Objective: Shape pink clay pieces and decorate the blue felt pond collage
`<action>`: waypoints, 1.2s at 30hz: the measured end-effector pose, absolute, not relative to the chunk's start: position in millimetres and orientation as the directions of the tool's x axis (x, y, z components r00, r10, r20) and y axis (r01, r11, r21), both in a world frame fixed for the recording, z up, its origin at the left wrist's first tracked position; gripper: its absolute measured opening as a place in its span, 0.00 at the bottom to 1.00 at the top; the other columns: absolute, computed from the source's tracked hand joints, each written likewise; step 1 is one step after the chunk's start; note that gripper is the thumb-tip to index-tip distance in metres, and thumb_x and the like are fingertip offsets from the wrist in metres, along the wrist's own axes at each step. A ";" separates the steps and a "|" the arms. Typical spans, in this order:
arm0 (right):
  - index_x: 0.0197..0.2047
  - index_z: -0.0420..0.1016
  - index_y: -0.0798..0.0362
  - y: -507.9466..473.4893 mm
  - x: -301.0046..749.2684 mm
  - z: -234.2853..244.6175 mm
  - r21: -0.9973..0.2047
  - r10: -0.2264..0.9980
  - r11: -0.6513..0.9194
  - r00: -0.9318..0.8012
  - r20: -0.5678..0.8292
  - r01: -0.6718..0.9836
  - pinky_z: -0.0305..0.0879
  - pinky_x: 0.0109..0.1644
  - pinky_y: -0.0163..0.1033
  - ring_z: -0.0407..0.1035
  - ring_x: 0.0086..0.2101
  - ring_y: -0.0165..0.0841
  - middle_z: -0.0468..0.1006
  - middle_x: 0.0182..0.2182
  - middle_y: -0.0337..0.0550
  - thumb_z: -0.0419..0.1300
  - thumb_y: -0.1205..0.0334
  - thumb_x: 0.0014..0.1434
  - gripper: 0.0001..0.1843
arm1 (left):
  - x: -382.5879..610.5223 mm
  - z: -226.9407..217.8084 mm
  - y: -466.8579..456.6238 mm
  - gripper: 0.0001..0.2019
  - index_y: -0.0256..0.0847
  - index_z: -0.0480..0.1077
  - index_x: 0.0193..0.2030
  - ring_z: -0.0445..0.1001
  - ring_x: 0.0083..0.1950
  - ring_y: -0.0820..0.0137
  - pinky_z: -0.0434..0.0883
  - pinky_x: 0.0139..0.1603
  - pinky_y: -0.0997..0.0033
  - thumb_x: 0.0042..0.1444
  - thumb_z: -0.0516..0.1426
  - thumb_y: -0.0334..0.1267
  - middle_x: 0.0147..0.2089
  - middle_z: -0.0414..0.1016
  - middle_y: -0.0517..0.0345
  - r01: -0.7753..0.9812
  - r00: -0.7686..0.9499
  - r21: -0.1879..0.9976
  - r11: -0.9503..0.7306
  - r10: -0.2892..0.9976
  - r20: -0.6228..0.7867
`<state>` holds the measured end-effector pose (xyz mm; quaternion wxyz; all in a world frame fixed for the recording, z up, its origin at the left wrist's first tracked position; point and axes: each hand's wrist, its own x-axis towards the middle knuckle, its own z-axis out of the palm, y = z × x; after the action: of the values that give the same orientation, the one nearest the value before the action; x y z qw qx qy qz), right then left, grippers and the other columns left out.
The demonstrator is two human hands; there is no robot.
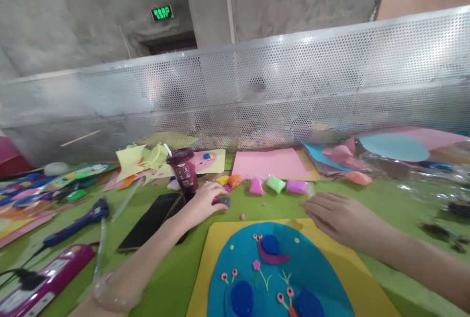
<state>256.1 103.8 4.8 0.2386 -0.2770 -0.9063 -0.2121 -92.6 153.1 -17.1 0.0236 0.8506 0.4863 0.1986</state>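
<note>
In the head view, the left hand [206, 199] is in front of a dark maroon lidded drink cup [182, 170], its grip partly spread, thumb tip right by a small grey rounded lump [225, 203]; whether it has hold of that, I can't tell. On the green worktop [165, 280], between the forearms, lies a yellow card [204, 268] bearing a rounded blue panel [312, 258] with snail figures. The right hand [330, 213] is by the card's far right corner, fingers outstretched together; its palm is hidden, so I can't tell that grip's state.
</note>
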 end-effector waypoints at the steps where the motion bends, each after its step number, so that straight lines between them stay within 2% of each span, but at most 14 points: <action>1: 0.42 0.71 0.54 104.1 256.0 1.1 0.237 0.395 0.753 -0.710 0.583 0.614 0.67 0.35 0.39 0.72 0.33 0.35 0.76 0.33 0.46 0.43 0.66 0.66 0.15 | -91.8 -15.5 151.2 0.13 0.38 0.69 0.47 0.66 0.53 0.61 0.63 0.54 0.50 0.57 0.56 0.41 0.51 0.69 0.51 0.811 0.443 0.250 -0.529 0.834 0.328; 4: 0.45 0.68 0.56 98.8 256.8 -12.9 0.187 0.372 0.773 -0.673 0.640 0.606 0.66 0.31 0.36 0.71 0.29 0.33 0.76 0.31 0.45 0.44 0.70 0.65 0.13 | -85.0 -12.9 144.7 0.14 0.45 0.69 0.50 0.65 0.55 0.62 0.61 0.57 0.53 0.57 0.55 0.40 0.52 0.69 0.53 0.779 0.445 0.296 -0.553 0.820 0.360; 8: 0.47 0.66 0.54 90.1 255.5 -22.0 0.152 0.343 0.820 -0.687 0.641 0.552 0.65 0.29 0.35 0.70 0.26 0.31 0.76 0.29 0.41 0.46 0.71 0.64 0.11 | -68.7 -18.9 136.4 0.10 0.51 0.74 0.44 0.64 0.55 0.61 0.60 0.57 0.53 0.54 0.58 0.40 0.50 0.72 0.56 0.731 0.488 0.333 -0.596 0.797 0.357; 15: 0.47 0.66 0.54 92.9 259.2 -24.4 0.072 0.395 0.828 -0.669 0.630 0.557 0.65 0.29 0.35 0.70 0.27 0.32 0.76 0.30 0.43 0.47 0.71 0.63 0.12 | -56.0 -29.4 132.2 0.04 0.49 0.77 0.31 0.65 0.54 0.59 0.59 0.56 0.52 0.52 0.60 0.39 0.44 0.76 0.57 0.687 0.490 0.396 -0.610 0.790 0.368; 19: 0.47 0.66 0.54 93.2 258.9 -26.6 0.036 0.417 0.829 -0.660 0.624 0.558 0.64 0.27 0.35 0.70 0.26 0.31 0.76 0.29 0.43 0.47 0.71 0.63 0.12 | -52.9 -27.3 129.2 0.03 0.45 0.74 0.32 0.69 0.50 0.61 0.60 0.55 0.55 0.53 0.58 0.35 0.39 0.77 0.57 0.650 0.456 0.445 -0.616 0.785 0.419; 25: 0.49 0.63 0.53 92.5 256.7 -25.8 0.037 0.383 0.860 -0.692 0.611 0.509 0.64 0.28 0.34 0.70 0.26 0.31 0.76 0.31 0.43 0.46 0.71 0.65 0.12 | -34.7 -14.2 108.0 0.03 0.43 0.72 0.32 0.71 0.47 0.64 0.63 0.53 0.60 0.54 0.56 0.34 0.38 0.76 0.55 0.556 0.360 0.597 -0.578 0.815 0.454; 28: 0.51 0.63 0.53 94.8 257.5 -26.2 0.052 0.373 0.859 -0.692 0.618 0.509 0.64 0.28 0.34 0.70 0.27 0.31 0.75 0.31 0.43 0.45 0.69 0.66 0.12 | -22.0 -3.5 92.8 0.02 0.43 0.72 0.30 0.73 0.44 0.66 0.66 0.49 0.64 0.53 0.58 0.36 0.37 0.77 0.58 0.479 0.326 0.718 -0.505 0.862 0.389; 31: 0.51 0.65 0.52 93.0 246.7 -21.5 0.043 0.370 0.859 -0.678 0.635 0.510 0.66 0.35 0.36 0.70 0.34 0.33 0.75 0.36 0.45 0.46 0.68 0.67 0.12 | -13.3 4.3 81.5 0.04 0.44 0.72 0.31 0.75 0.38 0.68 0.70 0.39 0.69 0.53 0.58 0.39 0.36 0.78 0.60 0.376 0.287 0.843 -0.385 0.913 0.288; 33: 0.49 0.67 0.51 88.6 230.3 -14.7 -0.058 0.412 0.860 -0.624 0.664 0.507 0.67 0.40 0.37 0.69 0.37 0.33 0.73 0.39 0.45 0.47 0.67 0.67 0.11 | -10.1 7.1 77.3 0.05 0.43 0.72 0.32 0.75 0.34 0.69 0.70 0.34 0.71 0.52 0.59 0.41 0.34 0.78 0.59 0.256 0.264 0.930 -0.265 0.944 0.196; 36: 0.46 0.70 0.50 81.7 199.7 -2.6 -0.274 0.501 0.846 -0.505 0.703 0.457 0.69 0.40 0.35 0.69 0.37 0.32 0.71 0.39 0.43 0.53 0.63 0.64 0.09 | -7.3 8.3 74.7 0.07 0.41 0.73 0.31 0.70 0.31 0.73 0.66 0.34 0.74 0.50 0.61 0.42 0.31 0.76 0.60 0.027 0.239 0.997 -0.073 0.969 0.065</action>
<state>199.7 81.7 -2.6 0.4138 -0.2761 -0.8671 0.0265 -7.3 74.7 8.3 0.5297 0.5821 0.4275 0.4447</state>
